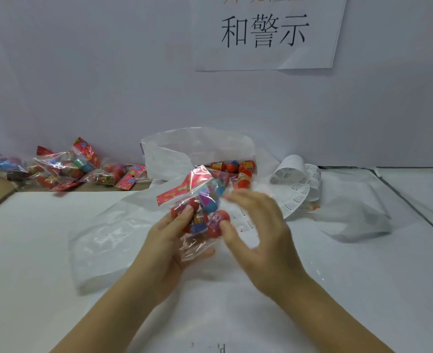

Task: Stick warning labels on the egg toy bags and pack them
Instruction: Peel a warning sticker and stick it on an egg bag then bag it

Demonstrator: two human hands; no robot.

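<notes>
While the left hand (167, 240) grips the egg toy bag (200, 210) from below, raised over the middle of the counter (32, 250), the right hand (258, 225) is spread wide just right of it, thumb against a red egg. Risk: the slick film could slip or crumple under pressure, so a label would wrinkle or land askew. The right hand is motion-blurred; whether it carries a label cannot be told. Print on the label strip (297, 184), far right, is illegible, and the pile of bags (68, 166) at far left is cut off.
</notes>
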